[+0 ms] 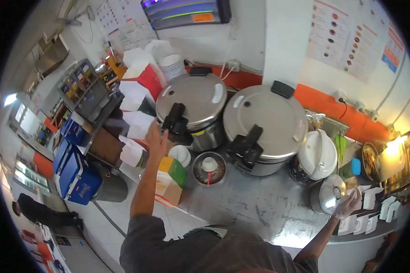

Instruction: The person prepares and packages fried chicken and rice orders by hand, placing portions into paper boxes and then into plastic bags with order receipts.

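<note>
My left hand (157,139) is raised beside the left large steel cooker (191,98), close to its black latch (177,120) and the white open cartons (137,123); whether it touches either cannot be made out. My right hand (349,203), in a clear glove, is at the right, by the small steel pot (327,193) and the white folded cartons (367,199). What its fingers hold, if anything, is unclear. Between the cooker and the counter's front stands a metal bowl (200,175) with a white cup (209,164) in it.
A second large cooker (266,118) and a white-lidded pot (317,154) stand along the wall. A green and yellow box (172,169) sits at the counter's left edge. Blue coolers (80,179) and a person in dark clothes (43,210) are at the far left.
</note>
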Motion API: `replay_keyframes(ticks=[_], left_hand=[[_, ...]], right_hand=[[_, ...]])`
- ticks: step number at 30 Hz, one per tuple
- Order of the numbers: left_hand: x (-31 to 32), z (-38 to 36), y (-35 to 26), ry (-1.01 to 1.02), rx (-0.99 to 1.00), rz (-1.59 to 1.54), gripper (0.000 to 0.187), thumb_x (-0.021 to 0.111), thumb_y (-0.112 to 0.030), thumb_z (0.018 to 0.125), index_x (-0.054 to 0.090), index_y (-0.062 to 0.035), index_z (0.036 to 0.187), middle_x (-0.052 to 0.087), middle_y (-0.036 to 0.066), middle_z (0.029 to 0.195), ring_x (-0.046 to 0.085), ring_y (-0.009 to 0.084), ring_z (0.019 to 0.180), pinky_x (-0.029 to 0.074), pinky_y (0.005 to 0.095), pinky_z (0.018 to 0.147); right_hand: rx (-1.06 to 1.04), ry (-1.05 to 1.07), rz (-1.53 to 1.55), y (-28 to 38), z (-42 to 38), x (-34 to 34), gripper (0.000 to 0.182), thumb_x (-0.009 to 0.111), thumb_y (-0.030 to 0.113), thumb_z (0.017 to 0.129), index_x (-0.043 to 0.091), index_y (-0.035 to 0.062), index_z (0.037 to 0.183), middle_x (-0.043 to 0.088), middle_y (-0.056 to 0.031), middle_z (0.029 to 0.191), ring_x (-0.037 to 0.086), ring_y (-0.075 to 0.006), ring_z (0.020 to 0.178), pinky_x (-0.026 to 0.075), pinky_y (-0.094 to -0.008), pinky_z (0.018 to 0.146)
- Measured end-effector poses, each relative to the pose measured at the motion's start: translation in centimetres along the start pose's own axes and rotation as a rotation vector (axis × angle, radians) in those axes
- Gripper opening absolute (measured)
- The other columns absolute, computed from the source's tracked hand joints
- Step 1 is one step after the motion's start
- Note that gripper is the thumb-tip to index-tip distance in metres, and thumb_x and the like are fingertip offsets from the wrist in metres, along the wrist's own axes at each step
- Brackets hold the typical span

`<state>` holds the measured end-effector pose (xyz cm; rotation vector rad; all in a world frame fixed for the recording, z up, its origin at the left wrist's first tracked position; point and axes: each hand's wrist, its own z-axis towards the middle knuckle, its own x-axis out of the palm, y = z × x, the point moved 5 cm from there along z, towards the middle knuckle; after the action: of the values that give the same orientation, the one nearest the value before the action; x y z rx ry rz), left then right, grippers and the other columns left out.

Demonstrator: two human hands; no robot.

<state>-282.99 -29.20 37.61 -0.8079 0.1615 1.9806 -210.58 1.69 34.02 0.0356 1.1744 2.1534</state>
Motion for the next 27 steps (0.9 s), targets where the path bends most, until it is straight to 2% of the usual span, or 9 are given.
replay_keyframes(ticks=[2,5,8,10,12,16,18,24,27], left_hand=[[3.1,2.3,1.4,0.392,-0.101,-0.544,0.062,0.058,-0.03,0.092,0.033,-0.0031,0.142,0.055,0.023,0.124,0.051,0.0351,0.116,0.036,0.0416,0.1],[3.2,4.8,1.4,0.711,-0.201,-0.621,0.063,0.061,-0.017,0.09,0.03,-0.0097,0.145,0.062,0.016,0.118,0.057,0.0271,0.11,0.039,0.0365,0.098],[5.1,5.4,1.6,0.677,-0.166,-1.167,0.067,0.066,-0.01,0.087,0.033,-0.0151,0.145,0.064,0.015,0.112,0.06,0.0214,0.104,0.042,0.0346,0.094],[5.0,6.4,1.5,0.679,-0.239,-1.286,0.079,0.07,-0.003,0.082,0.027,-0.0168,0.147,0.064,0.011,0.111,0.059,0.019,0.104,0.042,0.0339,0.095],[4.4,8.6,0.4,0.681,-0.416,-1.427,0.087,0.074,-0.004,0.079,0.022,-0.0168,0.148,0.064,0.01,0.109,0.057,0.0177,0.107,0.041,0.0325,0.096],[-0.4,18.6,-3.8,0.428,0.05,-0.89,0.106,0.087,-0.034,0.061,0.024,-0.0167,0.145,0.064,0.018,0.11,0.06,0.0305,0.105,0.043,0.0424,0.095],[-0.8,22.5,-4.9,0.276,0.068,-0.562,0.1,0.085,-0.044,0.058,0.035,-0.0165,0.141,0.065,0.02,0.107,0.062,0.035,0.103,0.045,0.0415,0.094],[1.0,30.5,-5.0,0.306,0.006,-0.408,0.084,0.075,-0.058,0.062,0.05,-0.0143,0.13,0.064,0.023,0.109,0.06,0.0361,0.104,0.047,0.0427,0.091],[2.0,32.9,-5.2,0.32,0.005,-0.404,0.093,0.072,-0.064,0.058,0.049,-0.0111,0.131,0.061,0.023,0.116,0.058,0.037,0.11,0.044,0.044,0.096]], right_hand=[[-0.037,0.083,0.161,4.1,-0.2,2.8,0.03,0.047,0.02,0.099,0.056,-0.0034,0.115,0.055,-0.0092,0.114,0.054,-0.0181,0.103,0.042,-0.0275,0.088],[-0.078,0.139,0.197,13.5,-1.8,5.4,0.025,0.05,0.017,0.097,0.057,-0.0028,0.11,0.057,-0.0037,0.099,0.053,-0.0088,0.078,0.042,-0.0208,0.067],[0.054,0.239,0.41,17.2,-3.0,9.0,0.017,0.051,0.009,0.092,0.059,-0.0037,0.101,0.06,-0.0062,0.095,0.048,-0.0128,0.072,0.038,-0.0231,0.064],[-0.14,0.28,0.337,22.9,-3.5,11.7,0.013,0.053,0.005,0.087,0.062,-0.0019,0.094,0.062,-0.0075,0.091,0.053,-0.0135,0.072,0.041,-0.0252,0.064],[-0.342,0.789,0.167,32.2,-5.5,15.4,0.012,0.056,0.008,0.085,0.063,0.0005,0.09,0.063,-0.0078,0.082,0.056,-0.0136,0.071,0.043,-0.0279,0.064],[-0.625,1.322,-0.114,44.4,-9.5,23.4,0.018,0.062,0.016,0.083,0.064,0.0043,0.097,0.066,-0.0121,0.079,0.063,-0.0289,0.069,0.048,-0.0346,0.065],[-0.726,1.514,-0.122,45.8,-12.4,29.4,0.022,0.061,0.023,0.084,0.064,0.0059,0.099,0.066,-0.0161,0.081,0.062,-0.037,0.075,0.049,-0.0407,0.069],[-1.385,1.649,0.018,47.4,-24.8,49.4,0.033,0.059,0.031,0.086,0.062,0.0053,0.107,0.062,-0.0187,0.093,0.061,-0.0351,0.088,0.048,-0.044,0.079],[-1.235,1.644,0.182,46.8,-32.3,58.6,0.032,0.062,0.03,0.079,0.065,0.0042,0.098,0.064,-0.0233,0.093,0.062,-0.0407,0.089,0.049,-0.0462,0.082]])
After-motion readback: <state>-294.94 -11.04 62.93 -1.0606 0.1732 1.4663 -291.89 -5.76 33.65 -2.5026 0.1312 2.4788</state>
